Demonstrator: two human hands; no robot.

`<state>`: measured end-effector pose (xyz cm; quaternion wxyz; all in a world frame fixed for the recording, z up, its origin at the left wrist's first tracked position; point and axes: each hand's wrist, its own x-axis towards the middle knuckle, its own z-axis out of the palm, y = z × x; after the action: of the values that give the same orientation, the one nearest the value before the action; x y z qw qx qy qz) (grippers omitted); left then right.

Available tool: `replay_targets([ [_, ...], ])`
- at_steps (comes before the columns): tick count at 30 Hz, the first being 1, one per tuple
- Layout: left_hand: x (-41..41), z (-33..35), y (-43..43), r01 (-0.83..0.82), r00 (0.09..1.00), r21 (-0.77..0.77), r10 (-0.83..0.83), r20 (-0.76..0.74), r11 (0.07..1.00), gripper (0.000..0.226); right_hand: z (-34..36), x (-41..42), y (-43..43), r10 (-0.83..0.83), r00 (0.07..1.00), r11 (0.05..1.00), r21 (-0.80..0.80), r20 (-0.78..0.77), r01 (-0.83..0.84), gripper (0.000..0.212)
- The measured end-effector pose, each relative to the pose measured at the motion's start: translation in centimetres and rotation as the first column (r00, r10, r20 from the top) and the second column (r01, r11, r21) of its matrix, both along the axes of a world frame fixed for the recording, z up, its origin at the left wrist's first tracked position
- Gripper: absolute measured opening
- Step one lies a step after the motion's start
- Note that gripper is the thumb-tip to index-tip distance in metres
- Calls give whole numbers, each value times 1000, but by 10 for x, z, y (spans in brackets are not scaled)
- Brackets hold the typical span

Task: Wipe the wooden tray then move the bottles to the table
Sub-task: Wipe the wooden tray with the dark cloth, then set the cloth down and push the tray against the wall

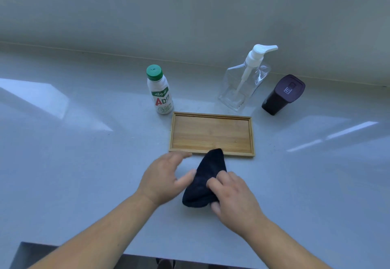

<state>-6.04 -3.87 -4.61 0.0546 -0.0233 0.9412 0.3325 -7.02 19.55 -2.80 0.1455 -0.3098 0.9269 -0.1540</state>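
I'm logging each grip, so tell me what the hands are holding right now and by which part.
The right hand grips the dark cloth at its near right edge. The left hand is open, its thumb just touching the cloth's left side.

Cool, dim light – pale glare streaks cross the table (63,142). My left hand (162,176) blurs; edges bow.

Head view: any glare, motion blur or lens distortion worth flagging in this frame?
Head view: bright window reflections streak the countertop at far left and right; the left hand is motion-blurred at its fingertips, while the right hand on the dark cloth is sharper; wide-angle bending curves the counter's back edge; the wooden tray and green-capped bottle are clear.
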Motion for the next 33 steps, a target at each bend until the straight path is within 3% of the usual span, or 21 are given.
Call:
replay_targets([
  [6, 40, -20, 21, 206, 976, -36, -202, 85, 978, 51, -31, 21, -7, 133, 984, 976, 157, 116, -150, 34],
  [15, 35, -24, 38, 373, 900, -89, -337, 275, 924, 70, -24, 16, 17, 254, 927, 949, 112, 275, -293, 24],
  [21, 35, -26, 47, 419, 879, -220, -332, 343, 881, 69, -24, 7, 39, 321, 907, 925, 115, 272, -361, 41],
  [25, 47, -24, 52, 343, 916, -298, -248, 316, 891, 65, -26, 0, 43, 250, 943, 948, 145, 219, -285, 27],
  [29, 71, -21, 55, 165, 943, -201, -94, 321, 966, 64, -30, 9, 33, 104, 949, 986, 94, 298, -138, 19],
  [33, 82, -18, 53, 137, 940, -215, -59, 335, 967, 66, -31, 9, 27, 138, 949, 984, 70, 282, -164, 20],
])
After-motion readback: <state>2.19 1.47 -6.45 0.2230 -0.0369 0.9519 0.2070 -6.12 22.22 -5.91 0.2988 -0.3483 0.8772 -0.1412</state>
